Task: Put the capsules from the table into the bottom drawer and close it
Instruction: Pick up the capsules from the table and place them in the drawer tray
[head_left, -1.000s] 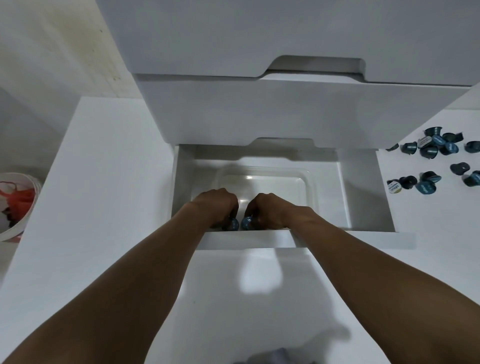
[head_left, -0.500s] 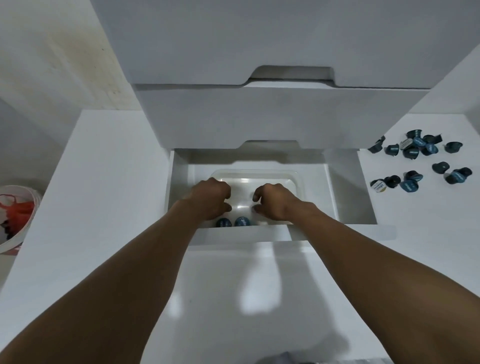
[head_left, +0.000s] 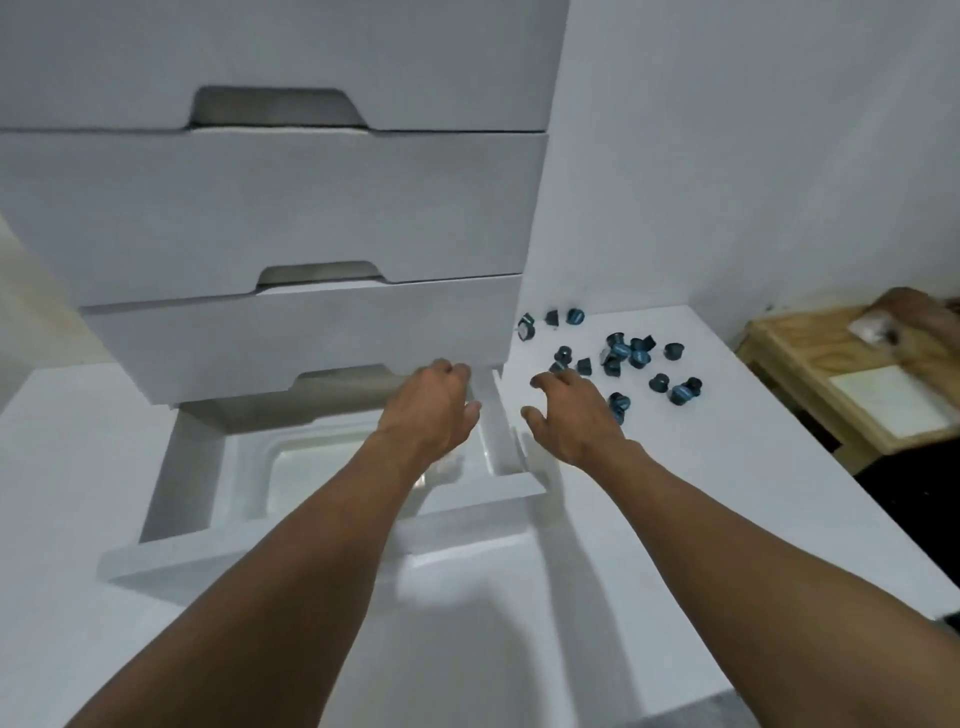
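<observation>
Several dark blue capsules lie scattered on the white table, right of the drawer unit. The bottom drawer is pulled out, and a clear plastic tray sits inside it. My forearm hides the tray's near right part. My left hand hovers over the drawer's right rear corner, fingers loose and holding nothing. My right hand is over the table just right of the drawer wall, fingers spread, its fingertips close to the nearest capsules.
Three shut white drawers stack above the open one. A white wall stands behind the table. A wooden crate with a white sheet on it sits beyond the table's right edge, over a dark floor.
Both hands have lifted out of the drawer and swung right toward the capsules on the table. The capsules left in the tray are now out of sight. The view has turned right.
</observation>
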